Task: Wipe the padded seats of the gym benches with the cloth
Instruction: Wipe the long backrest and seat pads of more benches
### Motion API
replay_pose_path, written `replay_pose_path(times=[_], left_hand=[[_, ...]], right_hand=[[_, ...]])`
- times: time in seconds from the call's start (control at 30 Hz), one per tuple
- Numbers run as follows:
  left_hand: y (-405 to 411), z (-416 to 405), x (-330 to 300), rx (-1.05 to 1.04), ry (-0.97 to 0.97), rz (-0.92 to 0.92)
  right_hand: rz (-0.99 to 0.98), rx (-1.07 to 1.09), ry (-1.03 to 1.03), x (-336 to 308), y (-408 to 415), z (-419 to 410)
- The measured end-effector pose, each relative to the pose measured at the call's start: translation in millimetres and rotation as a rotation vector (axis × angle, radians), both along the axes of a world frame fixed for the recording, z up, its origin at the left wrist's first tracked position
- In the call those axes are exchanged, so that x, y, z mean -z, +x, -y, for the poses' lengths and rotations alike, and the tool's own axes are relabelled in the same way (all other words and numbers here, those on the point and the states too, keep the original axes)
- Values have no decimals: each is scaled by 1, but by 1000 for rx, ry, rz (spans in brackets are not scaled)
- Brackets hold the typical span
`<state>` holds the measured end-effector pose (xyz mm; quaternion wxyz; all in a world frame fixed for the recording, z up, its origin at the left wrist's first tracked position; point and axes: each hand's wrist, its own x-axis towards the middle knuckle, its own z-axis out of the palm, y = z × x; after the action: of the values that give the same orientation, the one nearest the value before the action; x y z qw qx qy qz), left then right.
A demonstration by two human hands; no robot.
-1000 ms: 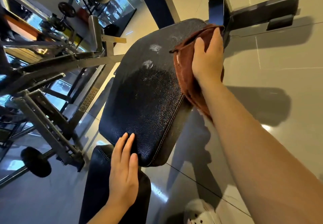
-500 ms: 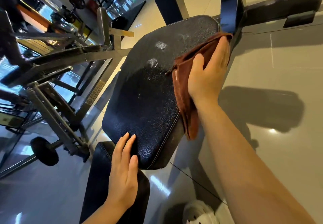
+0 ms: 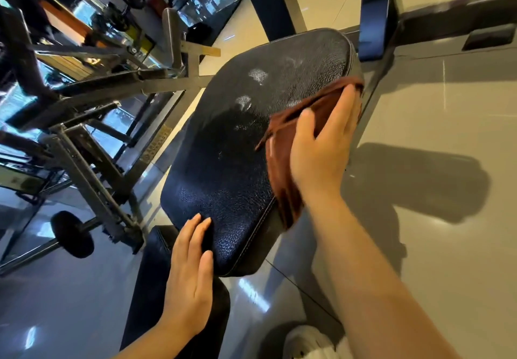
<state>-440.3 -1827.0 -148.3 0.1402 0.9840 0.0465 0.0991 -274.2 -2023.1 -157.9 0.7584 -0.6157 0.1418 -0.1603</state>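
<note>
A black padded bench seat [image 3: 237,162] fills the middle of the view, with pale smudges near its far end. My right hand [image 3: 321,145] presses a brown cloth [image 3: 282,148] flat against the seat's right edge, fingers straight. Part of the cloth hangs down over the side. My left hand [image 3: 190,274] rests flat on the seat's near corner, fingers extended. Below that hand lies a second black pad [image 3: 151,274].
Grey steel gym frames [image 3: 92,123] and a black roller pad [image 3: 72,234] stand to the left. A dark bench post [image 3: 375,19] and base bar [image 3: 458,22] sit at the far right. Glossy tiled floor [image 3: 447,218] spreads to the right. A white shoe [image 3: 307,342] shows at the bottom.
My right hand has slid the cloth back along the seat's right edge toward me. The left hand has stayed on the near corner.
</note>
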Motion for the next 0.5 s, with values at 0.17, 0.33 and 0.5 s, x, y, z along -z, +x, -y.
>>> replay_pose_path(times=[0.17,0.33,0.5], left_hand=[[1,-1,0,-7,0,3],[3,1,1,-25,-3,9],[3,0,2,-21,48,11]], right_hand=[[-29,37,-42,-6,45,27],[43,111,-38,10,-12,-20],[102,32,-127,23,-98,-84]])
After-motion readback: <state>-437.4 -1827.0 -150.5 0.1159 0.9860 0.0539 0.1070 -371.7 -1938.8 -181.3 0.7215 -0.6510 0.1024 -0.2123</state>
